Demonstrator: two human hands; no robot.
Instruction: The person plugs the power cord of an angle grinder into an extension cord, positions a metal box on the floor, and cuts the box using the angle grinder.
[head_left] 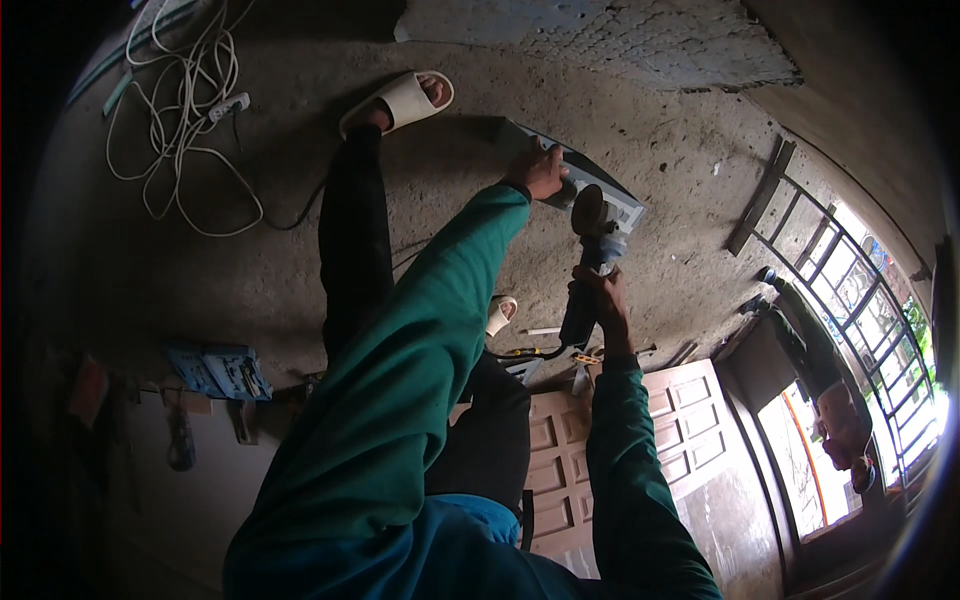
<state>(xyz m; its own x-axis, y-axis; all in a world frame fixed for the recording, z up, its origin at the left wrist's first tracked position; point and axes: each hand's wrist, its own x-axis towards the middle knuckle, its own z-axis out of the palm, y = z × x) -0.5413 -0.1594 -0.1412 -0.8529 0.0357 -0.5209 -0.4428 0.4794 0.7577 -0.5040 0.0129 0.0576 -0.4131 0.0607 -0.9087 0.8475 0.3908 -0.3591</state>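
Black and grey, the angle grinder (580,312) is held over the rough floor (690,240), the right hand (604,294) wrapped round its body, its brown disc (589,210) overlapping a grey panel (627,210) from here. The left hand (541,170) is by the panel; I can't tell whether it grips. The step looks like putting disc to panel; the next move calls for steadiness, fingers clear. Farther out: a cream slipper (405,105), tangled cable (181,140).
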